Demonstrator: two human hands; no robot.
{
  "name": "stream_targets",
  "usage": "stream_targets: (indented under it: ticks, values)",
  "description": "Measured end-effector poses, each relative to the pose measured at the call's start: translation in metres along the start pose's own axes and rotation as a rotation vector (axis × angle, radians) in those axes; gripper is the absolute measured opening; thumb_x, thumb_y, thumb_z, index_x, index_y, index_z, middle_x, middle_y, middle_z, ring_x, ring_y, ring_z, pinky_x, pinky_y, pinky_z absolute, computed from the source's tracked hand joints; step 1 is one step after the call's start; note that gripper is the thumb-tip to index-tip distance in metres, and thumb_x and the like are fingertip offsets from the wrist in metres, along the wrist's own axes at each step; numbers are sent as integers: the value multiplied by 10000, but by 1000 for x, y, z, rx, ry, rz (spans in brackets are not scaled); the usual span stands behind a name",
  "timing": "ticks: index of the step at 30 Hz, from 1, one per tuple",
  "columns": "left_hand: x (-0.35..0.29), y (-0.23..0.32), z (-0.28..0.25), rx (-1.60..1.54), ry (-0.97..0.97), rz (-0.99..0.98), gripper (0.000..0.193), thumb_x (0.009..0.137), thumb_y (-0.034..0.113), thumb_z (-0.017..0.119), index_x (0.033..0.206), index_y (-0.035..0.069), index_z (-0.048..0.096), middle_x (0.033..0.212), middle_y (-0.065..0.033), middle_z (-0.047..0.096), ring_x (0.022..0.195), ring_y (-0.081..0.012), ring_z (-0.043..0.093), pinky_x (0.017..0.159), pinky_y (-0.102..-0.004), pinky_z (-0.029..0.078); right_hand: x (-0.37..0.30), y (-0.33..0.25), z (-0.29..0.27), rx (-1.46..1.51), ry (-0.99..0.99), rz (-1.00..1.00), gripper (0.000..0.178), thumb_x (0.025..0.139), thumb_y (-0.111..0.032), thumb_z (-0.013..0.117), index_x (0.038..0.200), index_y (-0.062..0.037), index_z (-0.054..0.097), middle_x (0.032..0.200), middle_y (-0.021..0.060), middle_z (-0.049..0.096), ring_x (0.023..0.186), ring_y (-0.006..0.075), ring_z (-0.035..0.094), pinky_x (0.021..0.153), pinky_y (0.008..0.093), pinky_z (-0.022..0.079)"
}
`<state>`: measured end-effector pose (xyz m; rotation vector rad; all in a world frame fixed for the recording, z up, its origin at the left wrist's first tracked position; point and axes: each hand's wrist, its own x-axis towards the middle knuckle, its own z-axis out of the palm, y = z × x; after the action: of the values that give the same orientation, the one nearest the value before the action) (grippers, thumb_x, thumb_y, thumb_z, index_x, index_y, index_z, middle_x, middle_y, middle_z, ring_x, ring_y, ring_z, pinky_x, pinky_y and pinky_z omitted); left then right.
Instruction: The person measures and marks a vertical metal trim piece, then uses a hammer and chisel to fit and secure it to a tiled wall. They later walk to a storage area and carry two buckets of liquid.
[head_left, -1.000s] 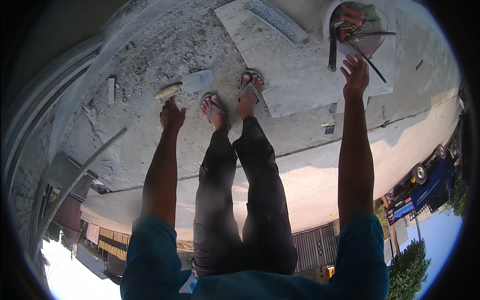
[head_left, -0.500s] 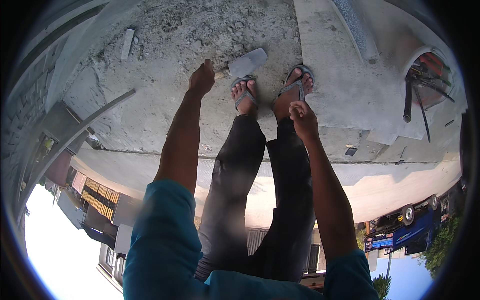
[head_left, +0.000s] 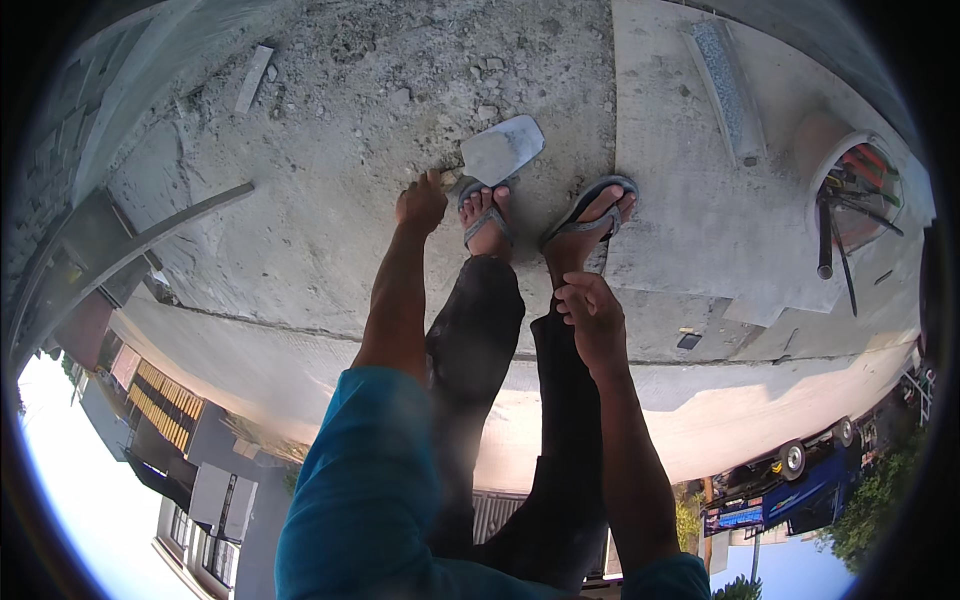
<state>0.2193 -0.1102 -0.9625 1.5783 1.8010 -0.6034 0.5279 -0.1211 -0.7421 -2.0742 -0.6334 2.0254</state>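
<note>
From my remote view, the left hand [head_left: 422, 204] has its fingers closed round the pale handle of a flat, round-cornered metal trowel [head_left: 502, 151] near the gritty ground [head_left: 340, 120]; the right hand's [head_left: 594, 322] fingers curl loosely, half wide.

Grey trowel blade [head_left: 503, 150], teal sleeve [head_left: 355, 460], blue-grey strip [head_left: 727, 90] (speckled)

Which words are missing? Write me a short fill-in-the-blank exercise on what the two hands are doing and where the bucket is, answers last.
The left hand grips the trowel by its ____.
The right hand holds ____.
The bucket with tools in it is near the picture's ____ edge.
Missing words: handle; nothing; right.
</note>
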Motion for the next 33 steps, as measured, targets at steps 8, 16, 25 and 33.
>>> stream_targets:
  ticks: [8,16,25,33]
  values:
    - [-135,69,-150,-769,-625,-142,294,778,237,744,918,10,621,754,-133,673,619,-232,676,607,-377,556,-102,9,18,71,89,-16,422,942,-231,676,1285,-24,544,1111,131,660,954,212,672,836,318,547]
    - [-369,183,-358,-714,-1174,402,243,878,190,709,986,4,594,840,-78,650,728,-167,663,670,-327,549,-307,-111,9,781,-238,-72,385,896,-254,741,1161,-5,615,1164,129,659,859,172,679,810,355,556]
    - [-435,202,-399,36,-658,767,283,877,320,748,913,42,702,852,-71,720,769,-167,683,732,-317,540,-417,39,-105,172,755,-104,576,811,-523,721,1080,-16,675,1002,222,710,972,354,696,849,423,532]
    - [-626,370,-425,206,-804,1080,172,884,245,754,930,81,729,813,-46,721,734,-148,664,714,-317,529,-551,243,-159,319,801,158,705,780,-401,744,1332,-38,497,1123,260,670,1061,407,658,897,472,531]
